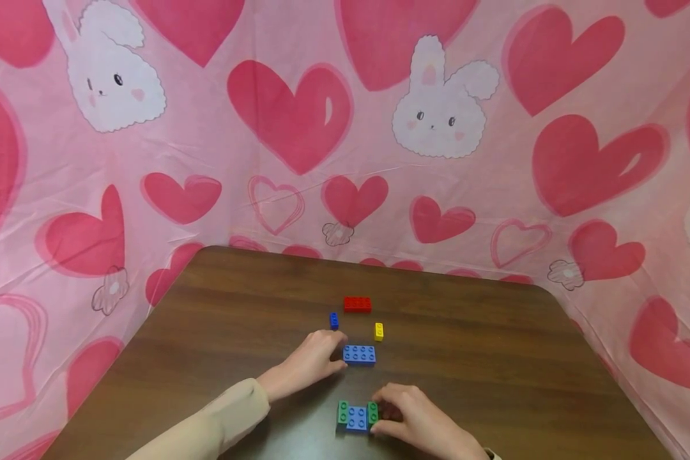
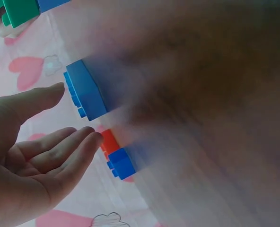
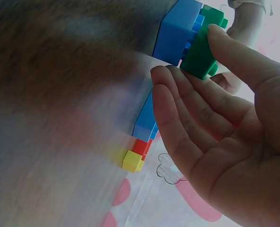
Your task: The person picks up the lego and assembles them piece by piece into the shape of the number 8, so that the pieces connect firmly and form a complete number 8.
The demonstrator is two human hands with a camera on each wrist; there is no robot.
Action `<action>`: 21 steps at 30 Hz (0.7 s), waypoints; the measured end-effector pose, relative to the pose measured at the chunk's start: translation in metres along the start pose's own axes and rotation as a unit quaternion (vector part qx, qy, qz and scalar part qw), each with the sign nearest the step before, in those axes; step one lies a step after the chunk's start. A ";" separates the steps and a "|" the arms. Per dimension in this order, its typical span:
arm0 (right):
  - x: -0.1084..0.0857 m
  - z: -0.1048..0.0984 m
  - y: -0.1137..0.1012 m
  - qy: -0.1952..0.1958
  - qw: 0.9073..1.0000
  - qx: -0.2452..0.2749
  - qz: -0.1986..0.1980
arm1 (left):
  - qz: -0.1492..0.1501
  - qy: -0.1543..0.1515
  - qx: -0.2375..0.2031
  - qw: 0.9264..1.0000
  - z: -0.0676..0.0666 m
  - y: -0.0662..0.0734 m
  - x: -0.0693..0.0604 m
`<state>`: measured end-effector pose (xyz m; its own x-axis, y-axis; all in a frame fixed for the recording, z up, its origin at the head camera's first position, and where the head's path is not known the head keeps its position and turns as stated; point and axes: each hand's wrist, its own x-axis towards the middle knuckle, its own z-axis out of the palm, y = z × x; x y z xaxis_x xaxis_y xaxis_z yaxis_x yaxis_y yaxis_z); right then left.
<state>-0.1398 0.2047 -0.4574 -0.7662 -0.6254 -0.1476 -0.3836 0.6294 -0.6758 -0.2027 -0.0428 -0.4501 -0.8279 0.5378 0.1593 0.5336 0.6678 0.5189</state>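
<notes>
In the head view, my right hand (image 1: 416,415) is at the right end of a small assembly near the front of the table. It is a blue brick (image 1: 356,418) with a green two-stud brick (image 1: 342,414) on its left end and another green brick (image 1: 373,413) on its right end. Thumb and fingers pinch the right green brick (image 3: 200,49), as the right wrist view shows. My left hand (image 1: 313,359) is beside the left end of a loose blue eight-stud brick (image 1: 359,355). A gap separates its thumb and fingers from that brick (image 2: 87,90) in the left wrist view.
Farther back on the brown wooden table (image 1: 483,358) lie a red brick (image 1: 358,305), a small dark blue brick (image 1: 334,321) and a small yellow brick (image 1: 379,331). A pink cloth (image 1: 299,211) with hearts and rabbits hangs behind and around the table.
</notes>
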 end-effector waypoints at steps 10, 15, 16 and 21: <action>-0.002 -0.002 -0.007 0.002 1.000 0.001 -0.011 | -0.001 -0.014 0.024 1.000 0.004 -0.002 0.007; 0.000 0.001 0.008 0.002 0.999 -0.011 -0.045 | -0.005 -0.025 0.042 0.999 0.006 -0.001 0.012; 0.000 0.000 0.007 0.001 0.999 -0.008 -0.042 | -0.006 -0.028 0.045 0.999 0.006 -0.001 0.012; -0.004 -0.004 -0.010 0.004 1.000 0.011 -0.011 | -0.009 -0.036 0.052 0.998 0.008 0.001 0.015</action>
<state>-0.1351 0.2021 -0.4471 -0.7622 -0.6348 -0.1268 -0.3883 0.6050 -0.6951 -0.2131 -0.0299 -0.4536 -0.8249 0.5586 0.0870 0.5368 0.7257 0.4303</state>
